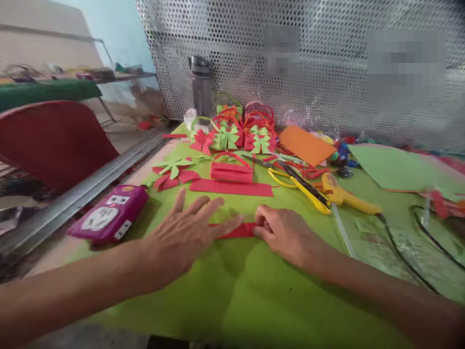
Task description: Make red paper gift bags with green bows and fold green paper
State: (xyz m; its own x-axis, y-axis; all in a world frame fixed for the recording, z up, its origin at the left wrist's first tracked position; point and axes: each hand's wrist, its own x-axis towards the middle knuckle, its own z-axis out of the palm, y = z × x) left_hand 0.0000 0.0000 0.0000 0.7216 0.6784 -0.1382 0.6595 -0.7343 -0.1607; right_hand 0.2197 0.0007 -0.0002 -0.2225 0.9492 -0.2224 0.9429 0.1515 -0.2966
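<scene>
A red paper strip (238,230) lies on the green sheet covering the table. My left hand (192,228) rests flat over its left part with the fingers spread. At its other end, my right hand (278,228) pinches the strip between thumb and curled fingers. Just beyond them lies a second, wider red paper strip (232,187). Behind that stands a small red paper bag (231,171) with a curved handle. Green and red paper bow pieces (174,169) lie to its left.
A yellow cutter knife (308,194), scissors (283,177) and a yellow glue gun (348,196) with a cord lie at right. A purple power strip (111,213) sits left. Finished paper bags (250,131), a bottle (201,87) and an orange paper sheet (307,145) are farther back.
</scene>
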